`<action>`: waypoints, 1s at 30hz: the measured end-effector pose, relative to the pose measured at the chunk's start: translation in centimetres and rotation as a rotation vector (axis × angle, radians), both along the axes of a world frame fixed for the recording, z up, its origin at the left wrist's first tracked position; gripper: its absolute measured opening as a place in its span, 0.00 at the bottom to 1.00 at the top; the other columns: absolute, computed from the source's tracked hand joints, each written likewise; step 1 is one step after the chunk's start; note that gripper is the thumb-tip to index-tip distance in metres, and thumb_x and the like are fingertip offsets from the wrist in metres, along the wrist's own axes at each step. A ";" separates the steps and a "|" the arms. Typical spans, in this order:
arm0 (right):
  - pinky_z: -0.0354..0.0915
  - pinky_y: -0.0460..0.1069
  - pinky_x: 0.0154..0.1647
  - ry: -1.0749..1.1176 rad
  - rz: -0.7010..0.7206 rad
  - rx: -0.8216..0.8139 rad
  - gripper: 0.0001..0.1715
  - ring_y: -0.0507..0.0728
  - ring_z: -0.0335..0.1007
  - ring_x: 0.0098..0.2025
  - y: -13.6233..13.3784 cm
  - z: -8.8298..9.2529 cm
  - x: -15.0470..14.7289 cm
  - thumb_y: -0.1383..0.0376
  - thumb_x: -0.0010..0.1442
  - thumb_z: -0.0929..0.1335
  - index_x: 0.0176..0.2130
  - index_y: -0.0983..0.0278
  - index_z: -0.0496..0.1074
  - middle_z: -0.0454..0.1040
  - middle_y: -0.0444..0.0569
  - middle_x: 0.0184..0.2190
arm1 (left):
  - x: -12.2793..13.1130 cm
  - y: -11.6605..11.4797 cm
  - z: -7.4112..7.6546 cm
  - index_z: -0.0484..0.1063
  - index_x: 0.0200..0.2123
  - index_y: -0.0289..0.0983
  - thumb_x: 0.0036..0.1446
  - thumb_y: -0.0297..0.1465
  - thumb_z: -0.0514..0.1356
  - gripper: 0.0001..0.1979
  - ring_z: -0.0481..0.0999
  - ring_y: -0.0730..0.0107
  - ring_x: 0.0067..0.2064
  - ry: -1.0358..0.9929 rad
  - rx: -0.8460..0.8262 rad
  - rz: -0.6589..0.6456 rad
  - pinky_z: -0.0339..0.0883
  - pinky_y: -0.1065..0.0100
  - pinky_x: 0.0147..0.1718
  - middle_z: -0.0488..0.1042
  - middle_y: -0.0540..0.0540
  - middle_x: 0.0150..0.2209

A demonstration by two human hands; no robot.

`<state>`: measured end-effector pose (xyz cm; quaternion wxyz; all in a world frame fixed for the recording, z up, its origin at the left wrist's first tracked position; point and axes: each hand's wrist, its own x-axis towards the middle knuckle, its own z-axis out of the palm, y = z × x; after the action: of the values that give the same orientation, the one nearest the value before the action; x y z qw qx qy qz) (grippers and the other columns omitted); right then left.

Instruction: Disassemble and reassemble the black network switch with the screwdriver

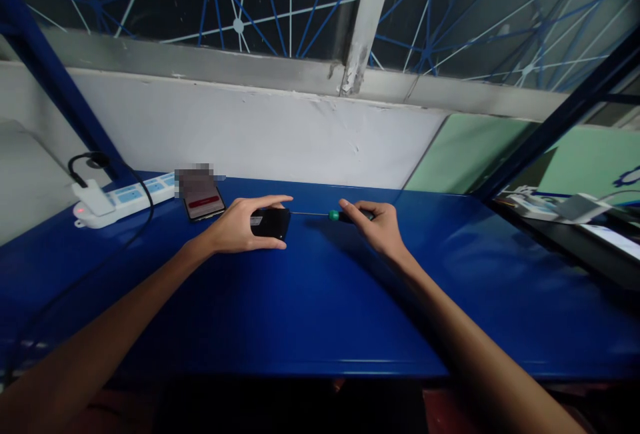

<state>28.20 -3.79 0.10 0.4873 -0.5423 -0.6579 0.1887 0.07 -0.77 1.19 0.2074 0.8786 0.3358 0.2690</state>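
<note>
My left hand (240, 226) grips a small black box-shaped device (273, 223) by its two long sides, thumb on the near side and fingers on the far side. A pale label shows on the device close to my palm. My right hand (377, 224) is closed round the dark handle of a screwdriver (333, 215) with a green collar. Its thin metal shaft points left, and the tip meets the device's right end. Whether the tip sits in a screw is too small to tell.
A blue table (280, 314) spans the view. At the left lie a white power strip (135, 195) with a charger and black cable, and a phone (206, 204) with its screen lit. Electronics (575, 211) stand at the right. Blue frame posts rise on both sides before a white wall.
</note>
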 end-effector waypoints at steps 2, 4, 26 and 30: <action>0.44 0.48 0.23 0.003 -0.002 -0.001 0.28 0.48 0.44 0.22 0.0 0.0 0.0 0.49 0.59 0.68 0.19 0.65 0.70 0.51 0.40 0.17 | 0.0 0.0 0.0 0.63 0.62 0.44 0.47 0.44 0.69 0.39 0.75 0.54 0.52 0.003 0.002 -0.002 0.68 0.56 0.52 0.74 0.43 0.53; 0.44 0.48 0.23 0.003 -0.005 0.000 0.27 0.48 0.44 0.22 0.0 0.0 0.1 0.49 0.59 0.69 0.19 0.65 0.70 0.51 0.40 0.17 | 0.0 0.0 0.0 0.63 0.62 0.43 0.47 0.43 0.69 0.39 0.75 0.55 0.52 0.000 0.003 -0.003 0.68 0.56 0.52 0.75 0.43 0.53; 0.43 0.48 0.22 -0.015 0.001 -0.009 0.26 0.48 0.44 0.22 -0.3 0.3 -0.2 0.49 0.59 0.69 0.21 0.66 0.73 0.52 0.40 0.17 | 0.1 -0.1 0.1 0.64 0.61 0.42 0.47 0.44 0.69 0.39 0.74 0.54 0.54 -0.007 0.007 0.007 0.67 0.54 0.54 0.74 0.41 0.54; 0.41 0.48 0.22 -0.020 0.000 -0.011 0.26 0.48 0.43 0.21 -0.3 0.2 -0.1 0.49 0.59 0.68 0.22 0.66 0.74 0.51 0.39 0.16 | 0.1 -0.1 0.2 0.64 0.61 0.41 0.47 0.44 0.69 0.38 0.74 0.53 0.54 0.009 0.009 0.013 0.66 0.53 0.55 0.74 0.41 0.54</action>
<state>28.09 -4.06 0.29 0.4777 -0.5467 -0.6619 0.1867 0.16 -0.84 1.35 0.2001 0.8785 0.3414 0.2679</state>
